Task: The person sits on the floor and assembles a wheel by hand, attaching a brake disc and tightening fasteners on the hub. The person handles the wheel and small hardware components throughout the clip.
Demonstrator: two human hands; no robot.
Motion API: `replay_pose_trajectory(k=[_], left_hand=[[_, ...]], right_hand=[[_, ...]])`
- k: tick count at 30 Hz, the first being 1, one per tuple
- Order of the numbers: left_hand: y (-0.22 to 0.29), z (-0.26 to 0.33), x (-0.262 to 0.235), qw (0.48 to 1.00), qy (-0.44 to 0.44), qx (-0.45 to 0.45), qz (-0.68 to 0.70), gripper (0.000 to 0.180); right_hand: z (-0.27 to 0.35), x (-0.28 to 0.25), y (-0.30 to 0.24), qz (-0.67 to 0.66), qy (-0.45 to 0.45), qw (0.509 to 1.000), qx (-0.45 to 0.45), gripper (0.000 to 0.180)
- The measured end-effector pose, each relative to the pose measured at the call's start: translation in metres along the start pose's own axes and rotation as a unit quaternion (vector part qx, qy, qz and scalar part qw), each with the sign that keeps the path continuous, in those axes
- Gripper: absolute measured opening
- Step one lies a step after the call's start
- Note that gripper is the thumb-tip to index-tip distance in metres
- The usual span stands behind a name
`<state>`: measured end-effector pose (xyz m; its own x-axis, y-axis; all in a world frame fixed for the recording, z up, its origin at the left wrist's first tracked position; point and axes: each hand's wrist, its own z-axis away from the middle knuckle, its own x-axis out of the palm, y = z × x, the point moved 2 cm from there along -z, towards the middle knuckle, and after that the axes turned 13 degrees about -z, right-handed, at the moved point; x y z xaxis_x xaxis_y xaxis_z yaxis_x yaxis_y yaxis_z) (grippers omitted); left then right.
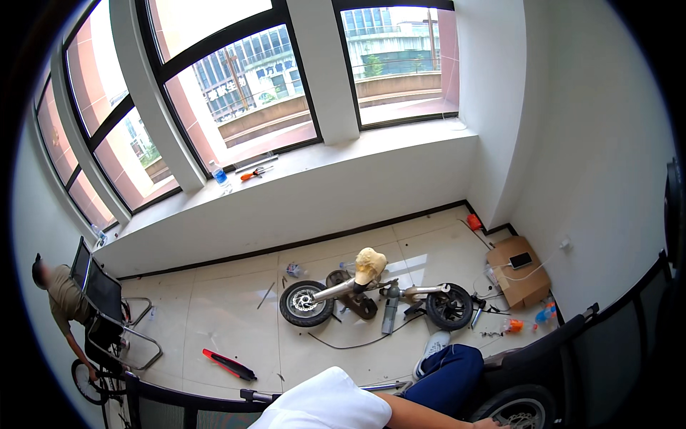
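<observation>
My left arm, in a white sleeve, reaches right along the lower edge. At its end my left hand (491, 424) is closed over the side of a small black-tyred wheel (530, 402) with a metal brake disc. The lower edge cuts off part of the hand and the wheel. My right hand does not show. Below my navy trouser leg, a grey-white shoe (431, 348) rests on the floor. Beyond it lies a partly dismantled small two-wheeler: a disc-braked wheel (303, 304) on a metal arm, a yellowish lump (370, 266) on top, a grey cylinder (390, 314), and another wheel (449, 307).
A cardboard box (511, 287) with a phone (520, 260) stands far right, bottles (513, 325) nearby. A red-and-black part (229, 365) lies on the tiles. At left a person (70, 293) holds a wheel (87, 380) beside a chair (103, 279). Orange-handled tools (250, 175) lie on the sill.
</observation>
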<state>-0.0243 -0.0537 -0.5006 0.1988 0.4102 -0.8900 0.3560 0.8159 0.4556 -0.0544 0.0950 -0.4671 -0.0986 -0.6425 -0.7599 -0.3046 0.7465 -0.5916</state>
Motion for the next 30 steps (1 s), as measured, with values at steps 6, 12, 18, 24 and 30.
replay_pose_trajectory(k=[6,12,18,24,30], left_hand=[[-0.002,-0.002,-0.006,1.0,-0.018,0.0,0.001,0.084],[-0.004,-0.007,0.014,1.0,0.023,0.002,-0.001,0.086],[-0.001,0.001,0.017,1.0,0.029,0.011,0.002,0.09],[-0.004,0.004,-0.002,1.0,-0.002,0.016,0.016,0.098],[-0.01,0.003,-0.024,0.997,0.074,0.012,-0.005,0.08]], right_hand=[[-0.002,0.005,0.025,-0.069,-0.015,0.996,0.045,0.029],[-0.001,0.006,0.025,-0.037,-0.007,0.999,0.011,0.03],[0.009,0.002,0.011,-0.036,-0.026,0.998,0.037,0.033],[0.008,0.027,0.046,-0.11,0.073,0.99,-0.041,0.019],[-0.008,0.023,0.014,-0.074,0.04,0.996,0.041,0.029]])
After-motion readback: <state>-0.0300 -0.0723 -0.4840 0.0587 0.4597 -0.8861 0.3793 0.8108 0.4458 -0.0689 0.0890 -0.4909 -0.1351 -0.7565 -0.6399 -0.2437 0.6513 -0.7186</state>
